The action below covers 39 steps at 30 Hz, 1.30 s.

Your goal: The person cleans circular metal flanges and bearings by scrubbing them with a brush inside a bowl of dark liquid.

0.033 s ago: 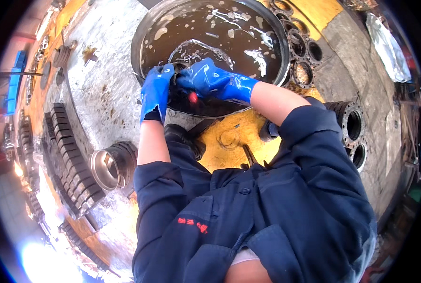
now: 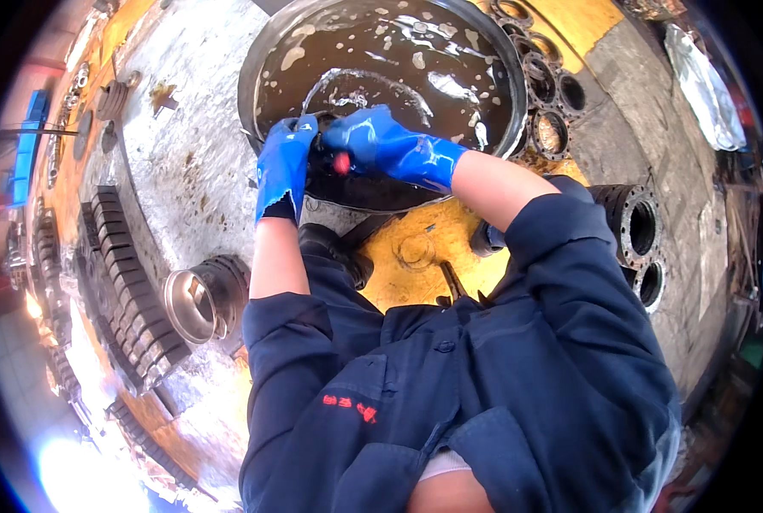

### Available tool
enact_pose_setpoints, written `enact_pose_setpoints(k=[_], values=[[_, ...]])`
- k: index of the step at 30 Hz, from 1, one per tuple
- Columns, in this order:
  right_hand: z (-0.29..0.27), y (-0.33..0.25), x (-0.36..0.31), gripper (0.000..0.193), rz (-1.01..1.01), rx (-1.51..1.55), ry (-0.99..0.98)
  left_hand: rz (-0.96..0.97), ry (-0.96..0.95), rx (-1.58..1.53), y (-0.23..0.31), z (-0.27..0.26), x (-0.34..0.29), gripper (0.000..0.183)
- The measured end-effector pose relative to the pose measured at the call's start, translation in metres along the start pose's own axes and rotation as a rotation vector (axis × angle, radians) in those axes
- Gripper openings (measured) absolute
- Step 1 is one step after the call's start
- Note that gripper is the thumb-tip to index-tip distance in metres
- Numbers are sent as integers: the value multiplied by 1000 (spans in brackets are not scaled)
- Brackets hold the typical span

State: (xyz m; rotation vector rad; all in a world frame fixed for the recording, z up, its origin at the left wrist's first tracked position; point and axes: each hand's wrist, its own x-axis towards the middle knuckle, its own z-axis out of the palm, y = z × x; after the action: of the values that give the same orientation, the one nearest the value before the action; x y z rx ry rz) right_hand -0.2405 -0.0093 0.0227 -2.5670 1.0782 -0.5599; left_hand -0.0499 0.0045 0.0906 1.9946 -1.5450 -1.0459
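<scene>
One dark part (image 2: 320,155), largely hidden, is seen at the tub's near edge, right of the left hand (image 2: 287,154) and left of the right hand (image 2: 369,141), both equally near; its long axis cannot be told. Left fingers are curled, closure hidden; right fingers are wrapped round one red-ended tool (image 2: 341,163). Beyond: one tub (image 2: 247,85), brown liquid (image 2: 347,47); rightward, several overlapping flanged rings (image 2: 539,81).

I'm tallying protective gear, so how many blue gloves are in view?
2: one blue glove on the left hand, a second glove on the right hand, both at the near side of the round tub. Others could be hidden under the murky liquid.
</scene>
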Motion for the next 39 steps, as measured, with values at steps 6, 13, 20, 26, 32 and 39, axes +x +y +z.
enact_pose_setpoints(k=[6, 13, 20, 26, 32, 39], values=[[-40, -21, -4, 43, 785, 866, -108, -36, 17, 47, 9, -8, -15, 65], [6, 6, -8, 24, 1247, 1839, 317, 75, 49, 43, -6, 8, 7, 65], [-9, -20, -7, 54, 742, 470, 14, 35, 48, 18, -8, -3, -1, 63], [5, 41, -47, 39, 893, 508, 265, 147, 62, 16, -13, 9, 13, 62], [0, 5, -30, 34, 672, 850, 208, 285, 92, 65, -46, 2, 32, 59], [-15, -21, 12, 28, 427, 1092, 222, 248, 127, -33, -27, -4, 7, 71]])
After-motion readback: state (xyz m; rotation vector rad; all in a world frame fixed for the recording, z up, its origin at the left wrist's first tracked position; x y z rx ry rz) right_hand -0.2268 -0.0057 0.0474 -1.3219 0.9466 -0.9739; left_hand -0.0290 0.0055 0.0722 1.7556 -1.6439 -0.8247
